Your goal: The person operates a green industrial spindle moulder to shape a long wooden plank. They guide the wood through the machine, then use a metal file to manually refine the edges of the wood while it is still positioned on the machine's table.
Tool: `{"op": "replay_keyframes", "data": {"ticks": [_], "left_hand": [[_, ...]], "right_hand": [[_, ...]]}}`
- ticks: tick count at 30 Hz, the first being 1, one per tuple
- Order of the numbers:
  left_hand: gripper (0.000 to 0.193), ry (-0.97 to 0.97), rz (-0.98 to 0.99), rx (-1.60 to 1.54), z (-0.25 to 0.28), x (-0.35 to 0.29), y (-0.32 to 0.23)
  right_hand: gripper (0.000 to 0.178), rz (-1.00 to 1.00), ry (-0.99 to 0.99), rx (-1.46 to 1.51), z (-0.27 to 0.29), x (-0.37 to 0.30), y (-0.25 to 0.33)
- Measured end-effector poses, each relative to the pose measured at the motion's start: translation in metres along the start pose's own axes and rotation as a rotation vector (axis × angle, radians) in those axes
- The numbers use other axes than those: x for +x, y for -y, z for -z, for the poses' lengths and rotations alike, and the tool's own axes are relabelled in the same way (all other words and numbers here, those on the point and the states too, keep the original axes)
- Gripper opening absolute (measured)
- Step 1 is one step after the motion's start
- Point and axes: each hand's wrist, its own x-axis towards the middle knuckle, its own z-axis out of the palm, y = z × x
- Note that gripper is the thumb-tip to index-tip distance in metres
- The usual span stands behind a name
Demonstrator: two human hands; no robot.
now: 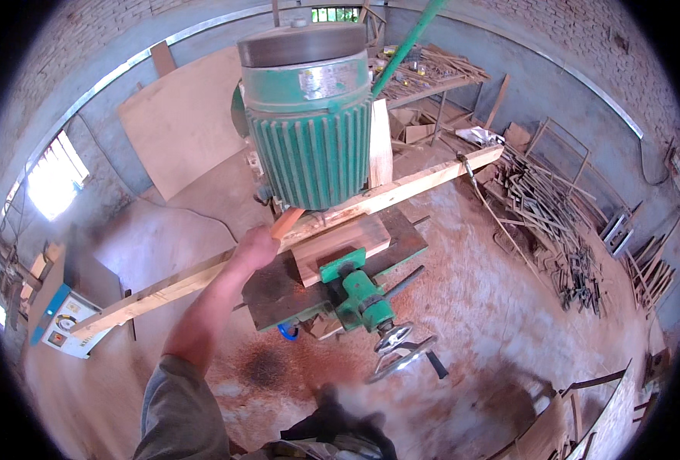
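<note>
Beam lies slantwise below the green motor in the head view, a block between it and the vise — positioned, it seems; what cutting is done or left cannot be told. It looks long, pale, squared. The left hand is curled round an orange stick — the right hand, out of view, cannot be judged.

You wear a loose, creased grey sleeve, cut short; below its hem, your left forearm and left hand are bare.
</note>
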Motion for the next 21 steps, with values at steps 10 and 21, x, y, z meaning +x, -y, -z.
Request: {"op": "replay_keyframes", "data": {"ticks": [10,21], "left_hand": [[0.034,0.000,0.011,0.088,0.001,-0.004,-0.025],[0.031,0.002,0.133,0.174,0.001,-0.008,-0.039]], "right_hand": [[0.020,-0.050,0.051,0.101,0.008,0.020,0.017],[0.030,-0.038,0.088,-0.185,0.035,0.054,0.027]]}}
